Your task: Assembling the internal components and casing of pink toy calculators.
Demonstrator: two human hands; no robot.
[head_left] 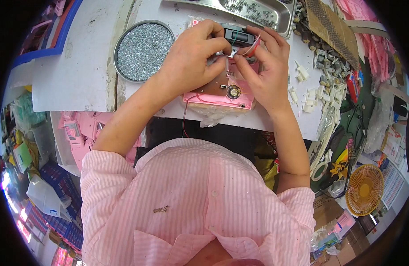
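A pink plastic toy housing (206, 98) lies open in front of me, with a brown board (213, 88) and a small round speaker (233, 91) on it. Thin red wires run from its left side down past the table edge. Over the housing's far part, my left hand (197, 60) is closed, its fingertips pinched at a small part they mostly hide. Opposite it, my right hand (271, 66) curls its fingers together at the same spot. A black slotted part (238, 38) sits between the hands. Against my right fingers is a red piece (252, 48) with a pale edge.
A round tin (115, 57) full of small screws stands left of my hands. At the far side, a metal tray (282, 29) holds springs. White plastic parts (308, 99) and small metal pieces lie at the right. An orange basket (364, 189) is lower right; pink housings (82, 133) are lower left.
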